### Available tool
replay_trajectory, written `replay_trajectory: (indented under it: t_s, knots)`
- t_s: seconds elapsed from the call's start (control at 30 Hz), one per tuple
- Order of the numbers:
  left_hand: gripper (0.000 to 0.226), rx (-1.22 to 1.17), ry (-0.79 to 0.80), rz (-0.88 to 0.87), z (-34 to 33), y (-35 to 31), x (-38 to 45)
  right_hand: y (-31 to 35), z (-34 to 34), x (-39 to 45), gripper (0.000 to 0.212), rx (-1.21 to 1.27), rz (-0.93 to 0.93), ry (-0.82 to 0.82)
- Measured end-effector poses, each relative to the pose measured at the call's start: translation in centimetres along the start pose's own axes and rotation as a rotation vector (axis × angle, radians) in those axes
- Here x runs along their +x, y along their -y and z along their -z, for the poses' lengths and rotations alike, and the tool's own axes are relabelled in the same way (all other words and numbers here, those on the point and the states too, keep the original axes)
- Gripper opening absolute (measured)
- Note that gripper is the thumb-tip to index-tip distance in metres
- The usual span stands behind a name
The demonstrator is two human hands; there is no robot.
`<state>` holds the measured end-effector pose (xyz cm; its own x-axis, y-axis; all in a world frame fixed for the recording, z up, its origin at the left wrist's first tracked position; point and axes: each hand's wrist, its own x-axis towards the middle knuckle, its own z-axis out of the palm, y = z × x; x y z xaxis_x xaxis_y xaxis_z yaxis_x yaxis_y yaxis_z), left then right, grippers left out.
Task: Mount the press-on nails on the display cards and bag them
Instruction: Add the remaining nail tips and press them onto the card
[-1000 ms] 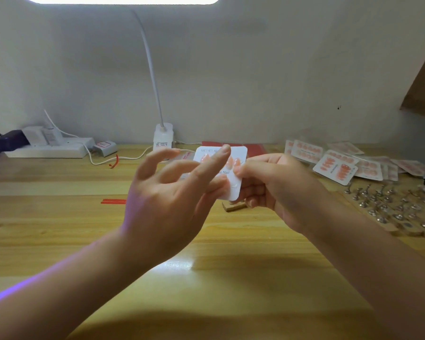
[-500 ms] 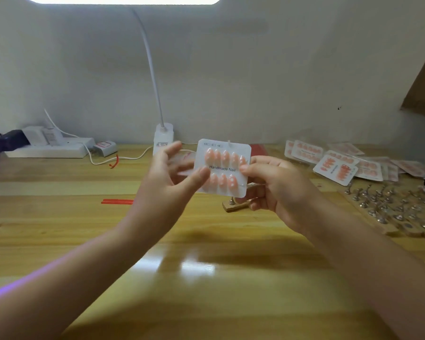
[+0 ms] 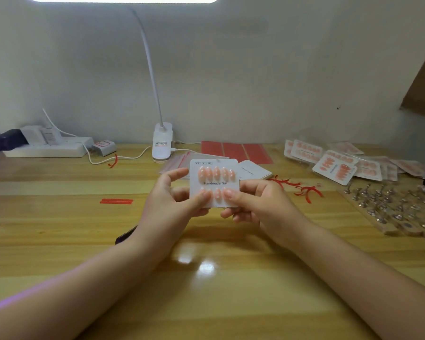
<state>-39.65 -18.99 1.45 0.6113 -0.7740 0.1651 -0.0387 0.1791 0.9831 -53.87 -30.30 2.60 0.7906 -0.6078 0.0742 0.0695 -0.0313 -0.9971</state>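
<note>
both hands' grip pinches the display card (image 3: 215,184) upright, l hand (image 3: 168,204) & r hand (image 3: 257,204) thumbs on lower nails (image 3: 216,173); prob. pressing/checking before bagging

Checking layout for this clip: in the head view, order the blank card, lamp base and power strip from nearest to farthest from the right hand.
1. blank card, just beyond the right hand.
2. lamp base, back centre.
3. power strip, far left by the wall.

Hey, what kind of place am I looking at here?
Probably a small home workbench for packing press-on nails: a wooden desk, a clip lamp, finished nail cards piled at right, and one card held in both hands.
</note>
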Motion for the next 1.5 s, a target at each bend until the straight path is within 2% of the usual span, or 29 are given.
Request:
replay_trajectory:
  t_s: [0.17,0.27,0.4,0.47,0.53,0.6,0.67,0.9,1.17,1.5]
  knots:
    - [0.060,0.021,-0.018,-0.007,0.0,0.7,0.1,-1.1,-0.4,0.1,0.009,0.031,-0.002,-0.073]
    - [0.062,0.173,-0.053,-0.079,0.2,0.8,0.3,-1.3,-0.8,0.2,0.009,0.113,-0.031,-0.076]
    - [0.070,0.428,-0.080,-0.251,0.6,1.2,0.5,-1.5,-1.3,0.2,0.020,0.250,-0.059,-0.041]
    - [0.069,0.651,-0.119,-0.411,0.7,1.3,0.4,-1.6,-1.5,0.3,0.023,0.242,-0.059,-0.057]
    - [0.058,0.868,-0.144,-0.694,0.8,1.3,0.6,-1.7,-1.6,0.3,0.026,0.199,-0.059,-0.083]
    - [0.046,0.952,-0.093,-0.913,0.6,1.3,0.5,-1.8,-1.8,0.3,0.028,0.166,-0.051,-0.087]
    - [0.043,0.991,-0.033,-0.994,0.4,1.3,0.4,-1.9,-1.9,0.3,0.026,0.143,-0.044,-0.072]
    - [0.039,1.029,-0.025,-1.014,0.4,1.2,0.2,-1.9,-1.7,0.4,0.028,0.083,-0.056,0.001]
    - [0.035,0.937,-0.044,-0.883,0.6,1.2,0.4,-1.8,-1.4,0.6,0.031,0.110,-0.099,0.044]
    - [0.039,0.930,-0.045,-0.934,0.6,1.3,0.4,-1.9,-1.2,0.6,0.037,0.087,-0.080,0.089]
